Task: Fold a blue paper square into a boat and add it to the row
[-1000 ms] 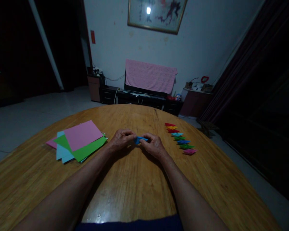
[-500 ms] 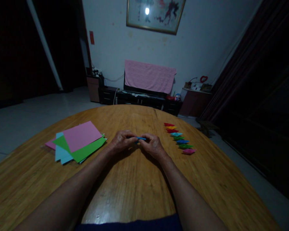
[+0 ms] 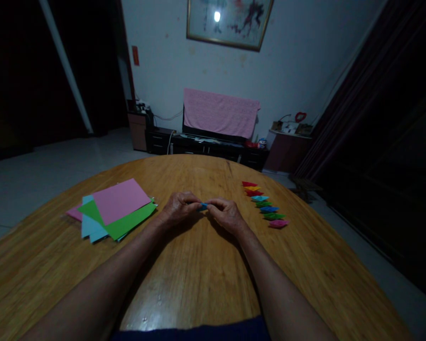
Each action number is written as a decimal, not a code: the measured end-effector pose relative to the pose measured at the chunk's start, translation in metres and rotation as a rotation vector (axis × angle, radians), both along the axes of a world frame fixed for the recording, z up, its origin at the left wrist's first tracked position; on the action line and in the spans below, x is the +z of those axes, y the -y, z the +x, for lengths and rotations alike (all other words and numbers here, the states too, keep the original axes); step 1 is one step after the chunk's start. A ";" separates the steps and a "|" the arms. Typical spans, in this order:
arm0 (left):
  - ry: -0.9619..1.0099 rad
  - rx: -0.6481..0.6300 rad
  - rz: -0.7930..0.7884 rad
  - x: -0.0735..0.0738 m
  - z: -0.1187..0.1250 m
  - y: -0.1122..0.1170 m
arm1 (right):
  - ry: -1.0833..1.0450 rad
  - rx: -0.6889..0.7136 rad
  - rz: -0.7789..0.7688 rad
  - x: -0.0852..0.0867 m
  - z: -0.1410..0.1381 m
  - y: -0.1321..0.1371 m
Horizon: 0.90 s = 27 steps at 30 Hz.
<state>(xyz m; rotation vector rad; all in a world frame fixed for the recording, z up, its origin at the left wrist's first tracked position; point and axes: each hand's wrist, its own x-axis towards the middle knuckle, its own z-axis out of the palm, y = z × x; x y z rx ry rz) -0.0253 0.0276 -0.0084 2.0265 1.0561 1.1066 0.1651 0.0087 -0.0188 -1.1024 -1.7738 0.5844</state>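
Observation:
A small piece of folded blue paper [image 3: 203, 207] is pinched between my two hands over the middle of the table. My left hand [image 3: 180, 207] grips its left end between thumb and fingers. At the other end, my right hand [image 3: 224, 213] closes on it the same way. The fingers cover most of the paper, so its full shape is hidden. To the right, several small folded paper boats lie in a slanting row, among them a pink boat [image 3: 278, 223] nearest me, a blue boat [image 3: 269, 209] and a red boat [image 3: 249, 184] at the far end.
On the left lies a loose stack of coloured sheets, with a pink sheet [image 3: 122, 201] on top of a green sheet [image 3: 135, 221]. The round wooden table [image 3: 195, 284] fills the foreground. Beyond it, a pink cloth [image 3: 220, 113] drapes a screen on a black cabinet [image 3: 188, 144].
The blue paper has turned between my fingers: its thin edge showed at the right before, and now a small wider face shows in the gap. Both hands stay almost in place.

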 end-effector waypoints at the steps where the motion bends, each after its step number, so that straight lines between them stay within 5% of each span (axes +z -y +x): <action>1: -0.004 0.005 0.001 0.000 0.000 0.000 | 0.002 0.005 0.003 -0.001 0.000 0.000; 11: -0.087 0.004 0.041 0.009 -0.001 0.004 | 0.006 0.021 -0.039 -0.001 0.002 0.000; 27: -0.018 -0.014 0.006 0.001 -0.002 -0.002 | 0.009 -0.053 -0.050 0.004 -0.001 0.001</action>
